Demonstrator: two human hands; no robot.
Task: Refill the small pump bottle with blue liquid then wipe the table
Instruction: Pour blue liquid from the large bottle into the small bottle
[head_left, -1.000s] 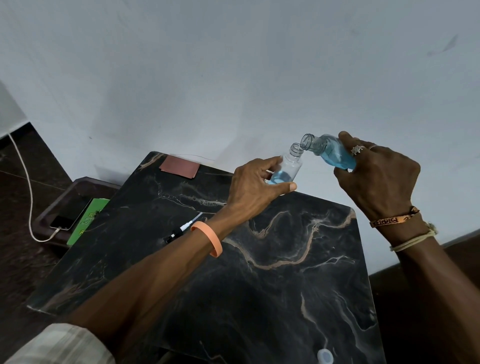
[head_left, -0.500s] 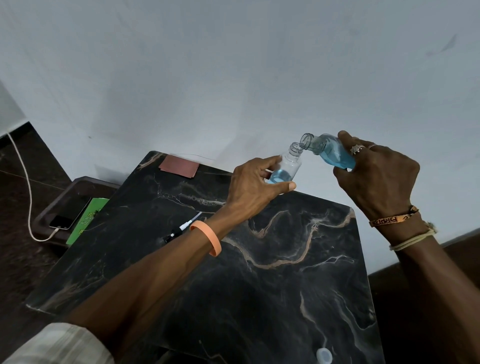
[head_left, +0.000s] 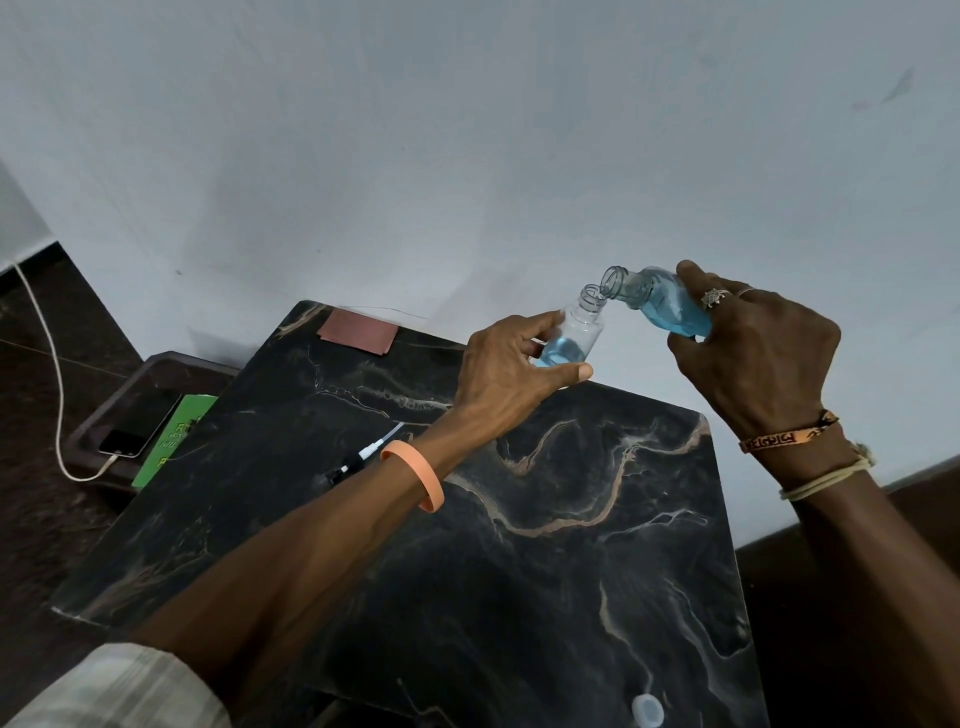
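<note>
Pinching small clear plastic bottle (head_left: 584, 325) in left hand (head_left: 501, 374) fingers; clasping tilted larger blue-filled bottle (head_left: 662, 309) with right hand (head_left: 753, 358) fingers. Likely light, slick, squeezable: hold mid-body.

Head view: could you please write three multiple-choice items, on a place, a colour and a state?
1. Where does the pump head lie? A in the tray; B on the floor; C on the table.
2. The band on the left wrist is: A orange; B green; C white.
3. The small bottle is: A capped; B open, partly filled; C open, empty.
1 C, beside the left forearm; 2 A, plainly orange; 3 B, bare neck, blue liquid low inside; left hand grips it, right hand tips the large bottle.
</note>
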